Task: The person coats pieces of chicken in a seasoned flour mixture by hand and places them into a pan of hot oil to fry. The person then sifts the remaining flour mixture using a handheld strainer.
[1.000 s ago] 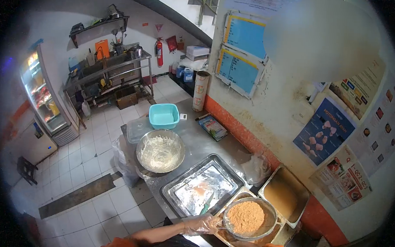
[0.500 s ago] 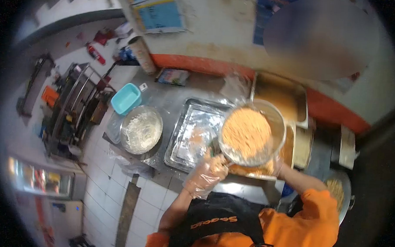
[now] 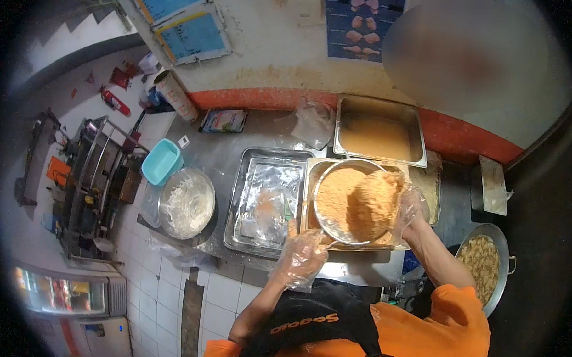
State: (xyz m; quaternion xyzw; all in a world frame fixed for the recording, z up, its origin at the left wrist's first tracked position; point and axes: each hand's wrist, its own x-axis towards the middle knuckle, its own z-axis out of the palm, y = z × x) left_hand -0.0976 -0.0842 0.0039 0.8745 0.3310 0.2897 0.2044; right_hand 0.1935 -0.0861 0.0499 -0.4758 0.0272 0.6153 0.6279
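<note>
A round metal-rimmed sieve [image 3: 339, 199] full of orange breading crumbs is over a metal tray [image 3: 311, 173] on the counter. My left hand [image 3: 301, 259], in a clear plastic glove, is closed round the sieve's handle at its lower left edge. On the right side, my gloved right hand [image 3: 413, 211] is at the sieve's rim. Its fingers hold a large crumb-coated lump [image 3: 380, 197] over the crumbs. What lies inside the coating is hidden, and the fingertips are partly covered by it.
Left of the sieve lie a foil-covered tray [image 3: 237, 230], a bowl of white flour [image 3: 187, 203] and a turquoise tub [image 3: 162, 161]. Behind stands a deep pan of orange-brown liquid [image 3: 379, 134]. A large pan of food pieces [image 3: 481, 264] is at the right.
The sieve has come down and left over the tray. My right hand has risen from below the sieve's far side to above it, with the crumb-coated lump. The view has also shifted.
</note>
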